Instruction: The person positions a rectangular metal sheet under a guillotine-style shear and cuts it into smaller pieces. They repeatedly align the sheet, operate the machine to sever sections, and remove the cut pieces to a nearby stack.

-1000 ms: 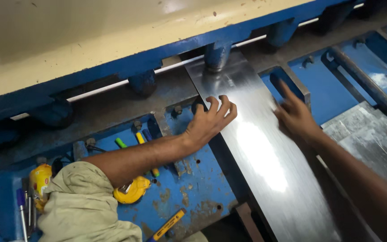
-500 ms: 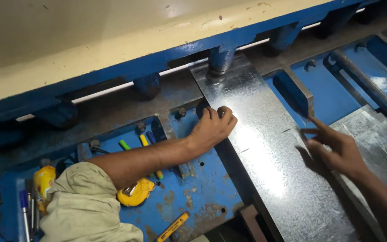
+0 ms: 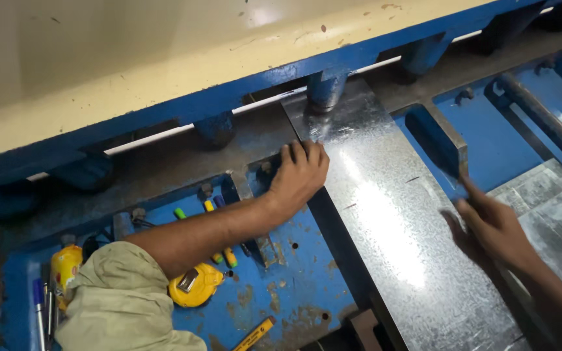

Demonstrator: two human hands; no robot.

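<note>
Clutter on blue machine bed
Yellow tape measure (image 3: 194,286) lies below the forearm; markers (image 3: 219,234) beside it, pens (image 3: 39,305) far left, stacked sheets (image 3: 554,208) right.

Motion blurs the right hand (image 3: 489,224); sheet's (image 3: 391,221) near end cut off.

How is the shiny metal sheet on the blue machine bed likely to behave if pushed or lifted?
The metal sheet lies flat and looks thin, so it would probably slide easily over the bed and flex when lifted by one end. Its glossy surface looks slippery. The left hand presses its edge and the right hand is at its other side; the edges may be sharp.
</note>
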